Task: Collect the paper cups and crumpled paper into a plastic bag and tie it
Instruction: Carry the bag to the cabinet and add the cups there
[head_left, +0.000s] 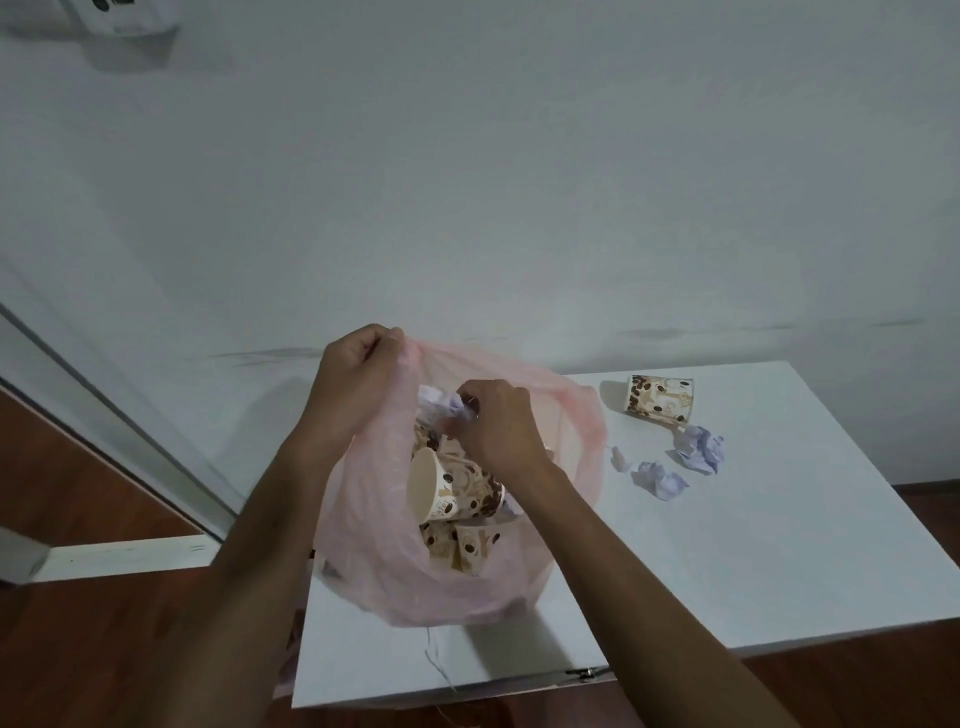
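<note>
So the pink plastic bag (457, 582) is sitting on the left part of the white worktop (779, 545), mouth up and wide open. The left hand (353, 379) has the far-left edge of the bag's rim bunched in its curled fingers and is holding it up high — that seems to be the whole point, keeping the mouth open so stuff can drop in without the thin film collapsing on itself.

The right hand (493, 426) is right over the opening, its grip pinched on a crumpled paper wad (441, 402) that sits just inside the rim. Looks like it's about to be let go into the bag.

Already inside: several paper cups, the top cup (452, 488) lying on its side with its open end facing left, and more below it.

Still out on the worktop, to the right of the bag: one loose cup (660, 399) tipped over near the back edge, plus a bigger paper ball (698, 449) and a smaller paper ball (660, 478) in front of it, close together. So I'd say the collecting is more than halfway done, and the tying hasn't started.

Labels — the cups have a brown coffee-bean print with some lettering on them, but it's too blurry to read. No brand I can make out.
</note>
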